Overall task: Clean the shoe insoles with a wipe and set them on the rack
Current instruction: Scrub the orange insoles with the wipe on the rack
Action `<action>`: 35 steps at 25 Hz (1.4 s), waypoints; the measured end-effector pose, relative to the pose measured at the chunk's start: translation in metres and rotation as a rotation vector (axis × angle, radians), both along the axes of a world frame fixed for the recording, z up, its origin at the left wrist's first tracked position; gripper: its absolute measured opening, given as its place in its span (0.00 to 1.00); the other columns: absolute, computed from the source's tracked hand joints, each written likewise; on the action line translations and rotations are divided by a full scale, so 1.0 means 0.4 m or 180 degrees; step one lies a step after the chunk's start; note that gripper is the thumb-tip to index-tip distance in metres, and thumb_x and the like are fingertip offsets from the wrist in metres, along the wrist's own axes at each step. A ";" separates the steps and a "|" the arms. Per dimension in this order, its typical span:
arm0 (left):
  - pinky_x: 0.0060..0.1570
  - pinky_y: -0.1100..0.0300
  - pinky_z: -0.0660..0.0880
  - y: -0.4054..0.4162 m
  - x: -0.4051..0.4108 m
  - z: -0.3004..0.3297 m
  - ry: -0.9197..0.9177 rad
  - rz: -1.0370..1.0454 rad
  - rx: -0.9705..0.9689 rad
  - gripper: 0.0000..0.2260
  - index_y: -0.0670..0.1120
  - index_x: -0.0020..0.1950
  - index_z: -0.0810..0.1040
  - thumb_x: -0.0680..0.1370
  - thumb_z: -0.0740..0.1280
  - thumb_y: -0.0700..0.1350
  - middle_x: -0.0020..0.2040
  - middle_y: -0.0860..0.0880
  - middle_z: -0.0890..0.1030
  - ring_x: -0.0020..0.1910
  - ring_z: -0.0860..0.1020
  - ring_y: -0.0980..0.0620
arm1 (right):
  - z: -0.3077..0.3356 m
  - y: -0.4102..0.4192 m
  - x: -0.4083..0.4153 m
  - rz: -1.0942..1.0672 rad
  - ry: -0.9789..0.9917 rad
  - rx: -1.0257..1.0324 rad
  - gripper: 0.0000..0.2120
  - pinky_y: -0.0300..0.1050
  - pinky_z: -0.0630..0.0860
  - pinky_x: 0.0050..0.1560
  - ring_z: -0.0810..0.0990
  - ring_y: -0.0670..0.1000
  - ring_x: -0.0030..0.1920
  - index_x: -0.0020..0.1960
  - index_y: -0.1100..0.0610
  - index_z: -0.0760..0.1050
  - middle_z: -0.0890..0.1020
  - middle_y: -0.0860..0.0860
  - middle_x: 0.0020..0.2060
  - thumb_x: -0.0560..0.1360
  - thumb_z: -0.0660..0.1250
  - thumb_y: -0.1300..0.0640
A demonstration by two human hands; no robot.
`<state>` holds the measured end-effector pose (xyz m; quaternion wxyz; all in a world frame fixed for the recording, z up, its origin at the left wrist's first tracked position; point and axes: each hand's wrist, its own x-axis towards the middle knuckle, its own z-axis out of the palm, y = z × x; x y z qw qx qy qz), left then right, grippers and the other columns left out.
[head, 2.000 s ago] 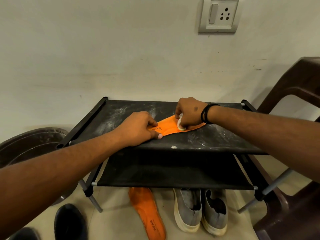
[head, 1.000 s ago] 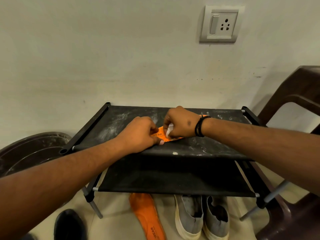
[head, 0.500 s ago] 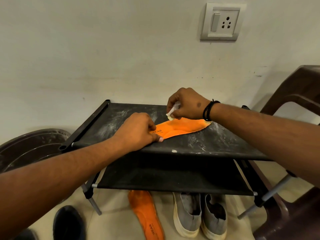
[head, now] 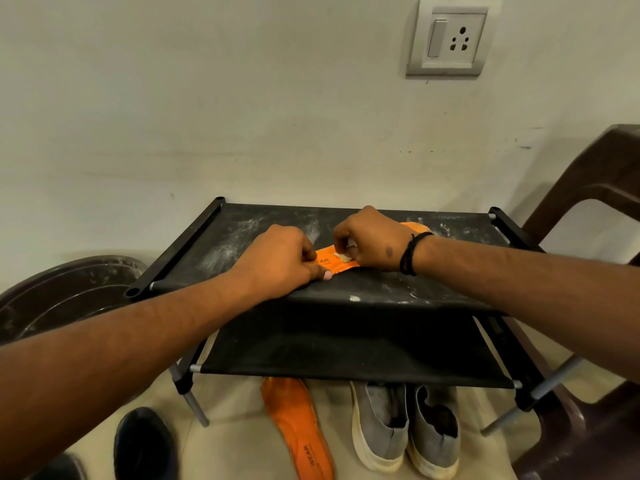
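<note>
Fingers of the right hand (head: 375,242) curl around a crumpled white wipe (head: 343,257) on the flat orange foam insole (head: 329,263), which the left hand's (head: 280,263) bent fingers pin to the black fabric rack (head: 433,289) at mid-frame.

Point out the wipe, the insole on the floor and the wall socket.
wipe (head: 344,257), head view, white wad under the right hand.
insole on the floor (head: 300,427), head view, middle of its orange top.
wall socket (head: 450,38), head view, faceplate centre.
</note>
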<state>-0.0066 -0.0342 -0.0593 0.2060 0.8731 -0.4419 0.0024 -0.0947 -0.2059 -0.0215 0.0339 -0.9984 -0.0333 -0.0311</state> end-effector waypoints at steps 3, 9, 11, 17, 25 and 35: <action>0.49 0.53 0.81 0.001 -0.002 0.002 0.0018 -0.0023 -0.0018 0.19 0.48 0.52 0.87 0.72 0.75 0.61 0.47 0.52 0.85 0.45 0.82 0.55 | -0.015 -0.009 0.020 -0.0147 -0.0093 -0.0170 0.07 0.45 0.77 0.50 0.80 0.53 0.49 0.51 0.58 0.81 0.83 0.53 0.48 0.76 0.66 0.61; 0.48 0.54 0.81 0.005 0.004 -0.004 -0.0009 -0.0057 -0.0053 0.19 0.48 0.53 0.87 0.71 0.75 0.61 0.47 0.52 0.85 0.44 0.81 0.55 | -0.025 0.014 0.010 0.0049 0.0191 -0.0628 0.06 0.45 0.72 0.41 0.77 0.54 0.45 0.48 0.58 0.80 0.76 0.53 0.43 0.76 0.64 0.58; 0.47 0.54 0.81 0.003 0.005 -0.005 -0.0026 -0.0056 -0.0047 0.20 0.48 0.54 0.86 0.71 0.75 0.62 0.46 0.52 0.85 0.43 0.81 0.55 | -0.015 0.023 0.010 0.0147 0.0268 -0.0549 0.09 0.44 0.74 0.44 0.79 0.54 0.48 0.54 0.58 0.80 0.79 0.54 0.47 0.76 0.66 0.59; 0.48 0.57 0.80 -0.004 0.009 -0.004 0.0041 -0.0065 -0.0056 0.19 0.48 0.53 0.87 0.71 0.75 0.61 0.49 0.52 0.85 0.45 0.81 0.56 | -0.018 0.002 0.026 -0.0032 0.0197 -0.0395 0.11 0.46 0.77 0.51 0.80 0.55 0.52 0.57 0.58 0.81 0.82 0.55 0.52 0.77 0.66 0.59; 0.41 0.58 0.80 0.001 0.001 0.001 -0.0026 0.0002 -0.0128 0.15 0.49 0.45 0.86 0.69 0.77 0.60 0.39 0.53 0.84 0.38 0.81 0.57 | -0.004 0.057 0.013 -0.0078 0.0247 0.0411 0.09 0.41 0.75 0.47 0.81 0.50 0.49 0.53 0.57 0.84 0.84 0.51 0.48 0.74 0.70 0.60; 0.40 0.55 0.80 0.001 -0.011 0.009 -0.0175 -0.0092 0.0154 0.16 0.50 0.38 0.85 0.74 0.72 0.62 0.36 0.52 0.84 0.34 0.81 0.55 | -0.007 0.020 0.068 -0.0431 0.0170 0.0436 0.09 0.41 0.75 0.46 0.82 0.52 0.48 0.49 0.59 0.84 0.85 0.54 0.47 0.74 0.66 0.64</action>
